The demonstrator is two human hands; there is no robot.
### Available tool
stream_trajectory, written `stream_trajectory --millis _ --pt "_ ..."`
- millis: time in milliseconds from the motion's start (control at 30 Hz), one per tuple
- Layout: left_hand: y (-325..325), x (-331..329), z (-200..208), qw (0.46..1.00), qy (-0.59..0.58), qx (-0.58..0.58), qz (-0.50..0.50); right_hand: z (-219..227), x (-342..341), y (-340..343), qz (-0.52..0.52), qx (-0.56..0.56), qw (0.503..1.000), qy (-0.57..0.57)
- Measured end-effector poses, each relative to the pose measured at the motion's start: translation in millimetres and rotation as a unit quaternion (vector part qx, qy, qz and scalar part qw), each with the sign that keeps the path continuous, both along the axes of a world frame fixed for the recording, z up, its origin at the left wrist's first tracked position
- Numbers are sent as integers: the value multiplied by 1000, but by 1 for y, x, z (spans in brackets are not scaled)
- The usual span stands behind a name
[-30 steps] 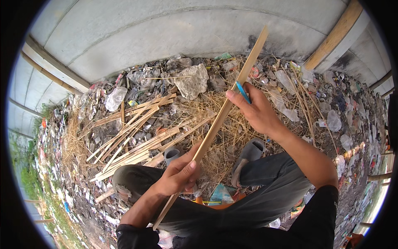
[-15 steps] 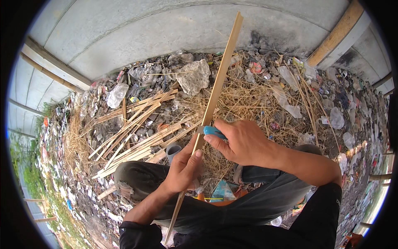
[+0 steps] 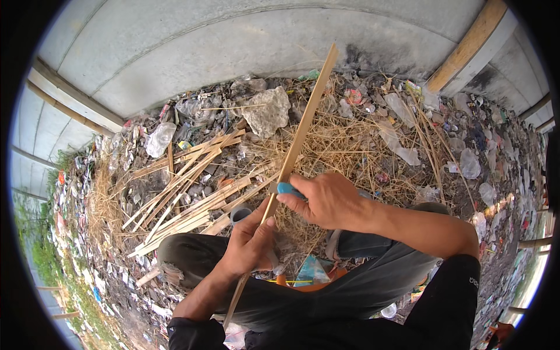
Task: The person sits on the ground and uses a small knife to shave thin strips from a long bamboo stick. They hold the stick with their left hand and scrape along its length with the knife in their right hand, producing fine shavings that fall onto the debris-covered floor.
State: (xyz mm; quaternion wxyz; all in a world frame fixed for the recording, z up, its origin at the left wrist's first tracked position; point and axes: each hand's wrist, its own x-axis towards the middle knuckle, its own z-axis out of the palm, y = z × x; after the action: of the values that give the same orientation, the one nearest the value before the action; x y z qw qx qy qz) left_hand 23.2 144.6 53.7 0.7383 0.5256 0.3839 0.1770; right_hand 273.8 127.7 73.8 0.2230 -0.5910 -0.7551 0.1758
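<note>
Left hand (image 3: 251,242) wrapped round a long, flat, tan wooden strip (image 3: 306,125); right hand (image 3: 332,201) closed on a blue-handled knife with a short grey blade (image 3: 287,188); strip slants up between the knees, lower end over dark grey trousers (image 3: 350,283), far end free in front of the grey concrete wall (image 3: 233,49); blade lies across the strip just above the left fingers, exact bite too small to tell; main risk, I'd say: edge skips off the grain into left thumb or thigh; likely causes: strip twisting in a one-handed hold, too much push.
</note>
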Motion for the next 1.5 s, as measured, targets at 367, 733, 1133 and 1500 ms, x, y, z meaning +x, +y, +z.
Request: stream_trajectory --millis 367,733,1133,1500 --pt "-7 -15 -9 1000 22 -12 -19 -20 87 52 -148 3 989 14" --pt "-11 -27 -15 991 71 61 -101 -35 205 82 -357 5 934 16" --pt "9 -15 6 965 -123 -212 -96 21 104 35 -156 69 980 105" --pt "18 -4 0 963 -92 -250 -44 0 23 14 -9 7 1000 20"
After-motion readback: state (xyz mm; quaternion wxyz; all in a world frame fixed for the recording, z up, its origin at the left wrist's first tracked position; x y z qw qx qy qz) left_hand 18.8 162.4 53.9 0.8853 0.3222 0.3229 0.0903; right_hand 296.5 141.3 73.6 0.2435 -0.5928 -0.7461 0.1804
